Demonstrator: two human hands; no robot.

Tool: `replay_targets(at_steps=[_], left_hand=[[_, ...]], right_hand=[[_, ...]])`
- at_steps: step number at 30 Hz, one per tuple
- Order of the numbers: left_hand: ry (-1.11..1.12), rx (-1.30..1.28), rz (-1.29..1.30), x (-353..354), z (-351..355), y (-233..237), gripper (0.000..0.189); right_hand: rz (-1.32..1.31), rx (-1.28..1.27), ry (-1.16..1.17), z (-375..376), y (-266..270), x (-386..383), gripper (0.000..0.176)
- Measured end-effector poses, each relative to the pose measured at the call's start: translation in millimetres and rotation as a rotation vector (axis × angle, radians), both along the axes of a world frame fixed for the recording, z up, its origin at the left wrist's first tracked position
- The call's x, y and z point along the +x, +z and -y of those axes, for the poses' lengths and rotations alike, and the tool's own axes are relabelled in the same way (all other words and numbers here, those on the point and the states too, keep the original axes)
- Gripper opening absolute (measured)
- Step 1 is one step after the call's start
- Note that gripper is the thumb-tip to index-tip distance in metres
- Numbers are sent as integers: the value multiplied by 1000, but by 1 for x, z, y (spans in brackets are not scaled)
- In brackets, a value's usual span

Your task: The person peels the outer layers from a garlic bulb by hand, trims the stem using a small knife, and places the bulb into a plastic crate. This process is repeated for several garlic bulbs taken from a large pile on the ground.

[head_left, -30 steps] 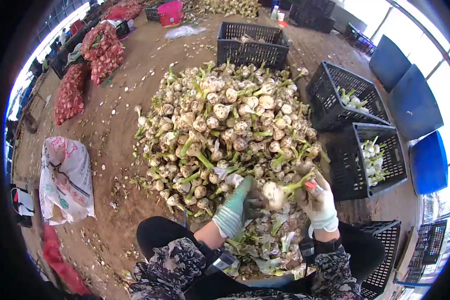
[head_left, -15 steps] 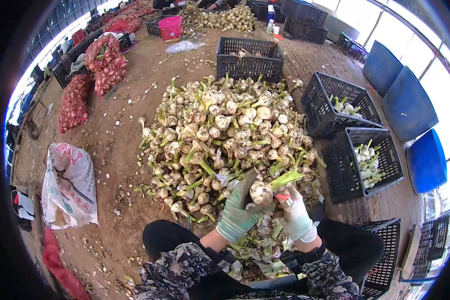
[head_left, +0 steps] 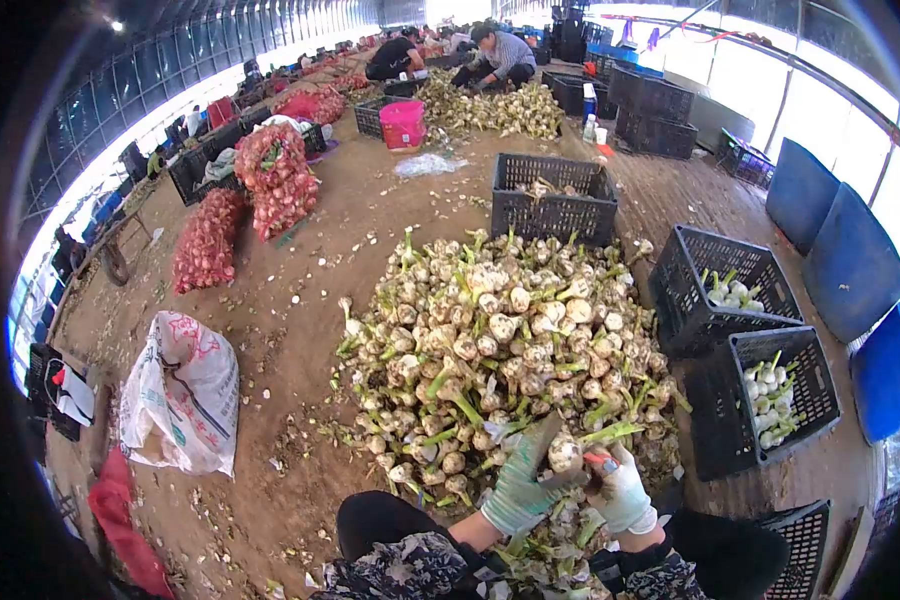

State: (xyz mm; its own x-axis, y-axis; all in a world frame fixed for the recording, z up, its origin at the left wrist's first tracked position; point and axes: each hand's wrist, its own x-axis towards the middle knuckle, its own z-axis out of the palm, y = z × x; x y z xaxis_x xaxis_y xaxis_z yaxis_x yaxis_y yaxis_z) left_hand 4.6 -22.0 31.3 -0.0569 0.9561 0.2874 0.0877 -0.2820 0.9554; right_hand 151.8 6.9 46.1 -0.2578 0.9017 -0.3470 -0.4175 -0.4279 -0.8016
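My left hand (head_left: 525, 490), in a green-and-white striped work glove, is closed around a garlic bulb (head_left: 565, 453). Its green stem (head_left: 612, 433) points right, above my right hand. My right hand (head_left: 625, 497), in a pale glove, grips a small red tool (head_left: 602, 463) against the bulb's right side; its working end is hidden. Just beyond both hands lies a big pile of untrimmed garlic bulbs (head_left: 500, 330) with short stems and soil on them. Loose peelings and stem pieces (head_left: 545, 560) lie below my hands, between my knees.
Black crates (head_left: 785, 400) with white garlic stand to the right, another crate (head_left: 555, 200) behind the pile. On the left are a white woven sack (head_left: 180, 395) and red net bags (head_left: 275, 180). Farther back, a pink bucket (head_left: 403, 125) and two people (head_left: 495, 55) crouch-side garlic.
The view has tilted up and swung left, so the scene sits lower and farther right, and people at the back show. Both hands still hold the bulb and the red tool.
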Motion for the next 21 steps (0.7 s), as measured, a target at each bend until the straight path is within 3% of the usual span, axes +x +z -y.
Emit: replay_targets(at_steps=[2, 5, 6, 9, 11, 13, 15, 16, 17, 19, 20, 21], left_hand=[[-3, 113, -119, 2, 2, 15, 76], [0, 25, -30, 6, 0, 1, 75], [-18, -1, 24, 7, 1, 8, 73], [-21, -54, 223, 10, -7, -8, 72], [-12, -55, 171, 8, -5, -12, 71], [-40, -86, 98, 6, -2, 2, 67], [-111, -260, 575, 10, 0, 5, 69], [-16, -121, 217, 6, -5, -16, 63], [34, -203, 495, 14, -7, -9, 47], [-45, -574, 715, 6, -8, -18, 39], [-60, -663, 881, 10, -10, -5, 37], [-63, -689, 885, 10, -12, -10, 47]], right_hand=[[37, 179, 47, -4, -16, 9, 29], [192, 410, 46, -7, -12, 5, 34], [108, 171, 87, -5, 5, 6, 40], [-1, 135, 67, -2, -11, 13, 44], [-45, 181, 40, -4, -24, 17, 46], [-22, 107, 94, -3, -13, 21, 37], [9, 178, 48, -3, -3, 11, 31], [43, 248, 2, -2, -1, 9, 27], [209, 329, 29, -4, -16, 12, 24], [381, 433, 78, -4, -20, 14, 26], [296, 373, 78, -1, -19, 15, 26], [209, 327, 75, -1, -18, 14, 27]])
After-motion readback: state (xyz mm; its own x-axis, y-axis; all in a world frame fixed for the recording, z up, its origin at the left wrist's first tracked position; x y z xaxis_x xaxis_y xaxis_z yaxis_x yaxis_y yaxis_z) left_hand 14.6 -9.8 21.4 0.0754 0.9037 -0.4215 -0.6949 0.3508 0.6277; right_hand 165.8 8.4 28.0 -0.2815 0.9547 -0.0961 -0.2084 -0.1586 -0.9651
